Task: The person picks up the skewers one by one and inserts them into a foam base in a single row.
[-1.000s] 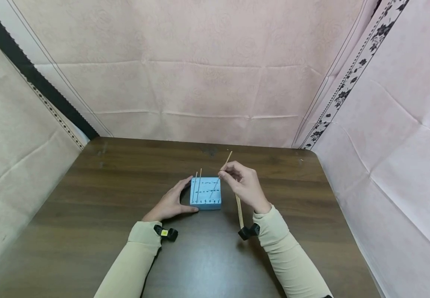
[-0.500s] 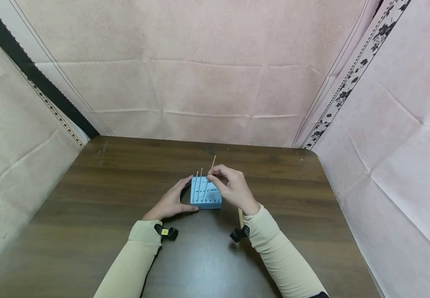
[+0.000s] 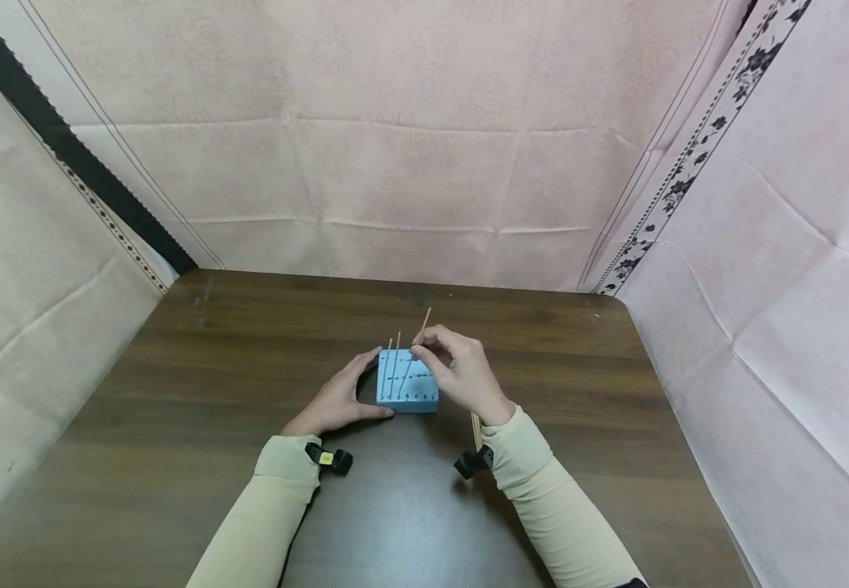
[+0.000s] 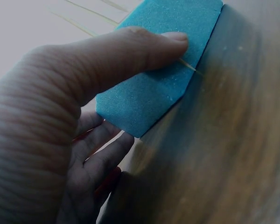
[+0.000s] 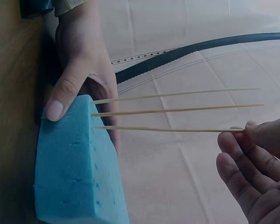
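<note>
squarely between the two hands, a blue foam block (image 3: 418, 405) sits on the brown wood-grain table (image 3: 380, 531), small dark holes in rows across its top. two thin sticks (image 5: 177, 110) stand up from the left end of its near row. just beside them is a third, the held stick (image 5: 177, 130), leaning, its lower end at the block's top; whether it is in a hole i cannot tell. the right hand (image 3: 462, 367) pinches that stick between thumb and fingertip, the other fingers loosely bent. the left hand (image 3: 340, 398) grips the block at its left side, thumb pressed on the near face, a finger at the far corner. partly hidden by the right wrist, some loose sticks (image 3: 476, 429) lie on the table. each wrist wears a small black device (image 3: 330, 459) beside a pale sleeve (image 3: 258, 514). pinkish cloth (image 3: 424, 155) hangs beyond.
</note>
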Demonstrator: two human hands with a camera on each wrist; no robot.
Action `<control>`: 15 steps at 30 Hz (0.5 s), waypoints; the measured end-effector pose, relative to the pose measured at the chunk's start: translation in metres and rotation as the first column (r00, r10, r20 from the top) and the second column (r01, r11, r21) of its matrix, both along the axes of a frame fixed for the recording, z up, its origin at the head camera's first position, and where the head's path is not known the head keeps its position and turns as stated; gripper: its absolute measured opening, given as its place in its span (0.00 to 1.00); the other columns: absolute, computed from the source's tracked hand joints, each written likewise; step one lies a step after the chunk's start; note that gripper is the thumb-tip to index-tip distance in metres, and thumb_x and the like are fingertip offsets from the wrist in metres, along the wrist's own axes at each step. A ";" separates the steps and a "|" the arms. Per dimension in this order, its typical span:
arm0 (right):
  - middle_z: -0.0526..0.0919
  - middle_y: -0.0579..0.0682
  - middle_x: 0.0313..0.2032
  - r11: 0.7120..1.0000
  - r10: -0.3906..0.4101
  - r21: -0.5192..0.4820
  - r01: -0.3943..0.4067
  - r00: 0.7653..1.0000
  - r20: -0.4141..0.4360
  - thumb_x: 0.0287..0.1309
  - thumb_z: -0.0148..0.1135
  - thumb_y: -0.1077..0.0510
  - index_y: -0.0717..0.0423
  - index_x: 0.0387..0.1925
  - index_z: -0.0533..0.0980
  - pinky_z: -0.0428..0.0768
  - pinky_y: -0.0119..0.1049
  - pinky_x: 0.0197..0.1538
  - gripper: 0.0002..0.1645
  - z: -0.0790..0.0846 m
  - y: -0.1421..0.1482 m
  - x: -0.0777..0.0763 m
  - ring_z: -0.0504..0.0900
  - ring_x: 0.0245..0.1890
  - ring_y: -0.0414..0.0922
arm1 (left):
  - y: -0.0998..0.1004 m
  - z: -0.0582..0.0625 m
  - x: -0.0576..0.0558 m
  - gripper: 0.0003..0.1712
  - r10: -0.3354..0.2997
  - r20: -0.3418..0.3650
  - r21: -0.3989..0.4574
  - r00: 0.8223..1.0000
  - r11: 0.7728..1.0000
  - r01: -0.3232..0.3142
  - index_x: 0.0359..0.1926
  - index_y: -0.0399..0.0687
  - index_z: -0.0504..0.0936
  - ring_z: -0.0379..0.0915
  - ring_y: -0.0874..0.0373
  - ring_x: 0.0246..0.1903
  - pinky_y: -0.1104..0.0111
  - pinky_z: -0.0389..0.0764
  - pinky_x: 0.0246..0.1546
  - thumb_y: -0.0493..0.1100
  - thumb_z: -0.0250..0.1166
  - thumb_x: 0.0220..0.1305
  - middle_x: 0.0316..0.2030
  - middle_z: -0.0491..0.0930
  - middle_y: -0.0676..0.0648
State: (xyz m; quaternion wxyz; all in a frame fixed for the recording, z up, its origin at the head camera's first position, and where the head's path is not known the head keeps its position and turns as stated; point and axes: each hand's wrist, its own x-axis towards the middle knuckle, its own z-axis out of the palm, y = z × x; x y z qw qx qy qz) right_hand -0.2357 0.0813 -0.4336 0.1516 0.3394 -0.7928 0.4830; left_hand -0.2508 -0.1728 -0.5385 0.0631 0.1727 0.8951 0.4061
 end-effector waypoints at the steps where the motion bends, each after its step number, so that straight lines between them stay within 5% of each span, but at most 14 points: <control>1: 0.86 0.43 0.37 1.000 -0.005 0.002 0.005 1.000 0.001 0.66 0.65 0.61 0.53 0.42 0.80 0.84 0.34 0.41 0.04 0.000 0.001 0.000 0.85 0.34 0.37 | 0.000 0.000 0.000 0.69 0.000 -0.003 0.000 1.000 1.000 0.000 0.80 0.63 0.52 0.54 0.49 0.73 0.39 0.60 0.66 0.69 0.80 0.42 0.75 0.57 0.50; 8: 0.86 0.45 0.37 1.000 0.015 -0.012 -0.015 1.000 0.009 0.66 0.65 0.61 0.53 0.42 0.80 0.85 0.36 0.42 0.04 -0.001 0.006 0.003 0.87 0.35 0.51 | 0.001 0.001 0.000 0.68 0.004 0.000 0.001 1.000 1.000 -0.004 0.80 0.62 0.52 0.54 0.48 0.73 0.39 0.60 0.67 0.67 0.80 0.43 0.75 0.57 0.50; 15: 0.86 0.44 0.36 0.999 0.024 -0.021 -0.024 1.000 -0.005 0.66 0.66 0.62 0.54 0.41 0.80 0.85 0.35 0.41 0.04 -0.001 0.008 0.006 0.87 0.35 0.51 | 0.000 0.000 0.000 0.69 0.006 0.000 -0.003 1.000 1.000 -0.006 0.80 0.64 0.51 0.53 0.48 0.73 0.38 0.59 0.66 0.69 0.79 0.42 0.76 0.56 0.51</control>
